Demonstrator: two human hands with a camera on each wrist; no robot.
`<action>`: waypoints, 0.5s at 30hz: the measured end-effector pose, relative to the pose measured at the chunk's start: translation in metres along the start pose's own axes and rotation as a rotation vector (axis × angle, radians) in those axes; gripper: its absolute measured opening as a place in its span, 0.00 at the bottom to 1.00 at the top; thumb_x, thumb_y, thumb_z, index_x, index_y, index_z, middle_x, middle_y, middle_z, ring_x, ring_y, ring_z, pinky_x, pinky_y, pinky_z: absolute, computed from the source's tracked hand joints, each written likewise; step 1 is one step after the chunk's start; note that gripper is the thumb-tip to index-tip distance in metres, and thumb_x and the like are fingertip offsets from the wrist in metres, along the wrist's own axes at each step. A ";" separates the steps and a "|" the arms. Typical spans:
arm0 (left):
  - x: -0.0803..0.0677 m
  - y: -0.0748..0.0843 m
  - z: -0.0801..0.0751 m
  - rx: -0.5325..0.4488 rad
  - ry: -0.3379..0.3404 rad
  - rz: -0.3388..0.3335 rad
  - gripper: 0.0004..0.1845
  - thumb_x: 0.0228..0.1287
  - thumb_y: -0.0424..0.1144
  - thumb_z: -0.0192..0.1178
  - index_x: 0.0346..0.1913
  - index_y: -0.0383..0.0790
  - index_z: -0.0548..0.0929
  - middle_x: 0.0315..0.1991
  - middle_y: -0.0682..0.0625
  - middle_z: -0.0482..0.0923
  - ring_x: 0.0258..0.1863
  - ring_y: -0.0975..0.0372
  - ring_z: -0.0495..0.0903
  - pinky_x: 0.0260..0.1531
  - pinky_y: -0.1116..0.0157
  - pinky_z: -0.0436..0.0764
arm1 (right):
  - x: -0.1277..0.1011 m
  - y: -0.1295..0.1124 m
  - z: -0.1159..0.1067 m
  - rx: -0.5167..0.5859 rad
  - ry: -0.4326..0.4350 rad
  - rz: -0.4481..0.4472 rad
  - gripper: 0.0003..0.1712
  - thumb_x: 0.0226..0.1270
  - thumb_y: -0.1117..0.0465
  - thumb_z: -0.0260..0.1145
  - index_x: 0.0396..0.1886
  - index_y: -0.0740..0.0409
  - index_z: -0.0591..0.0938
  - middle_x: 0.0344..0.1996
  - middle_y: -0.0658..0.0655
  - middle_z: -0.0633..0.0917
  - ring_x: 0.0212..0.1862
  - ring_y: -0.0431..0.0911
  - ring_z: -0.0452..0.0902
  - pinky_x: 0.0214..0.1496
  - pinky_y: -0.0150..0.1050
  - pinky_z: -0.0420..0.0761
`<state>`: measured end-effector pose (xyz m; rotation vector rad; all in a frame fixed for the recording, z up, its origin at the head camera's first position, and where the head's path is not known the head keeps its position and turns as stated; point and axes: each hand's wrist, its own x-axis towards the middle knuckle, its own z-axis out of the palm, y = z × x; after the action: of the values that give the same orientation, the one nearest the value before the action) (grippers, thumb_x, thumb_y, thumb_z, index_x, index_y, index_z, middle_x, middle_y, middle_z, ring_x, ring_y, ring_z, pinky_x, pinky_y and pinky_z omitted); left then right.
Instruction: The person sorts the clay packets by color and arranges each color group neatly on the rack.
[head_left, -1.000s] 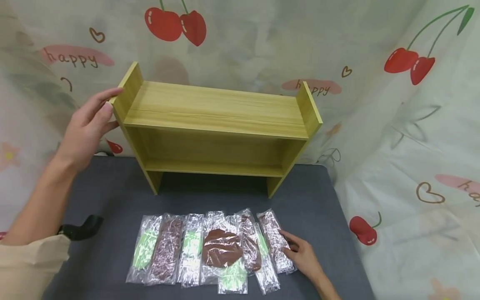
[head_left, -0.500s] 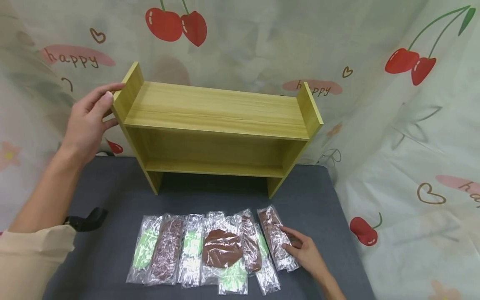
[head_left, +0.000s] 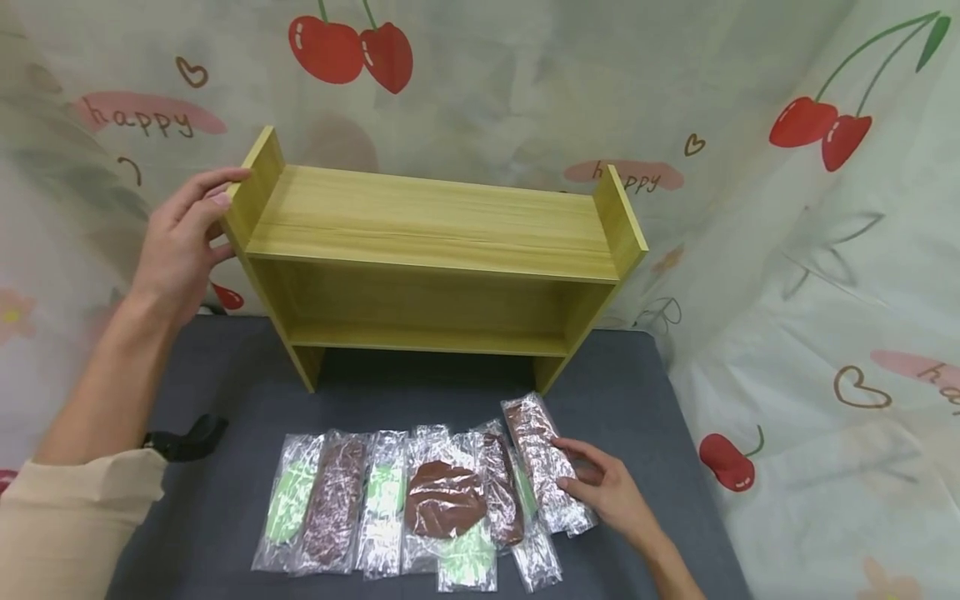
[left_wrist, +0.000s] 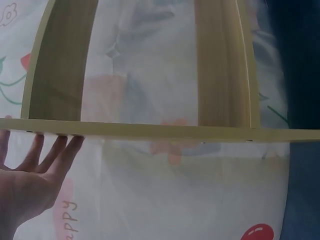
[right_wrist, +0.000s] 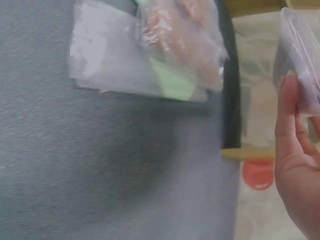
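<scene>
My left hand (head_left: pixel 176 246) is at the left side panel of a two-tier light-wood shelf (head_left: pixel 442 225). In the left wrist view, the fingers (left_wrist: pixel 62 152) are fairly straight, their tips touching the panel's outer face. With thumb and fingers, my right hand (head_left: pixel 607 492) pinches a flat clear plastic packet (head_left: pixel 536 450) with brown contents, tilted and raised off the table. The right wrist view shows this packet (right_wrist: pixel 302 65) at its right edge, partly cut off. Left of it lie several similar packets, some with green contents (head_left: pixel 292 500), others with brown (head_left: pixel 446 500).
The shelf stands on a dark grey table (head_left: pixel 630 417) against a cherry-printed curtain (head_left: pixel 487 83). Another printed curtain (head_left: pixel 810 292) hangs along the right side. A black strap (head_left: pixel 187 437) sticks out by the left sleeve (head_left: pixel 82 517).
My right hand has lifted the brown packet and carried it slightly up and left, over the neighbouring packet. My left hand has stayed at the shelf's side, shifting only a little.
</scene>
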<state>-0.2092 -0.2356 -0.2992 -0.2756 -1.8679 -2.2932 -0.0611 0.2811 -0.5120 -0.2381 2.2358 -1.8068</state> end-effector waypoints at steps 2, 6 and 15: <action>0.000 0.000 0.000 0.003 -0.004 -0.005 0.19 0.77 0.39 0.50 0.66 0.42 0.75 0.65 0.46 0.67 0.56 0.56 0.72 0.42 0.67 0.77 | 0.003 -0.008 0.001 -0.002 -0.020 0.003 0.32 0.62 0.67 0.72 0.66 0.62 0.75 0.63 0.67 0.75 0.49 0.49 0.84 0.45 0.43 0.84; -0.001 0.001 0.000 0.015 -0.009 -0.014 0.19 0.78 0.41 0.49 0.67 0.43 0.74 0.67 0.45 0.65 0.58 0.56 0.71 0.44 0.66 0.75 | 0.010 -0.025 0.003 0.020 -0.069 -0.008 0.32 0.62 0.67 0.72 0.67 0.60 0.74 0.64 0.66 0.73 0.49 0.51 0.84 0.45 0.46 0.84; -0.001 0.002 0.000 0.021 0.000 -0.032 0.19 0.78 0.42 0.49 0.67 0.44 0.74 0.68 0.46 0.64 0.60 0.55 0.68 0.46 0.64 0.72 | 0.018 -0.063 0.010 0.047 -0.185 -0.166 0.31 0.64 0.73 0.67 0.67 0.66 0.71 0.65 0.71 0.70 0.50 0.48 0.82 0.43 0.43 0.85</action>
<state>-0.2079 -0.2360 -0.2979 -0.2449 -1.9091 -2.2928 -0.0776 0.2526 -0.4541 -0.5725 2.0971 -1.8334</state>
